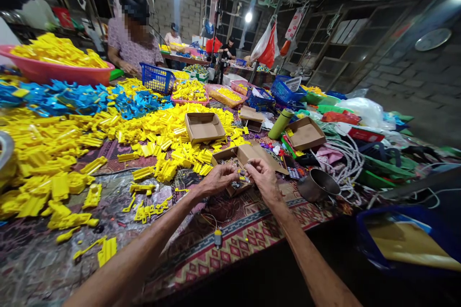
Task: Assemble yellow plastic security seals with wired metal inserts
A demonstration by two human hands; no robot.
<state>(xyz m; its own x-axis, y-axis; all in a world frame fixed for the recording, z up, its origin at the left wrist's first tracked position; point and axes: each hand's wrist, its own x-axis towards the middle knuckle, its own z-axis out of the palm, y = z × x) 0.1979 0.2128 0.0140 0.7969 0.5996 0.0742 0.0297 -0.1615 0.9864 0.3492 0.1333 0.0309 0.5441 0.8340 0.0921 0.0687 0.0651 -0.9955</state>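
Small wire parts (236, 171) appear pinched between the fingertips of the left hand (218, 180) and right hand (264, 177), both kept close and steady just above an open cardboard box (254, 154), beside heaps of yellow plastic pieces (173, 124).

Single head cam, above and behind the fingers (226, 176), facing forward and down; close on them, wide beyond them over the patterned table cover (230, 244) to far workbenches (183, 59).
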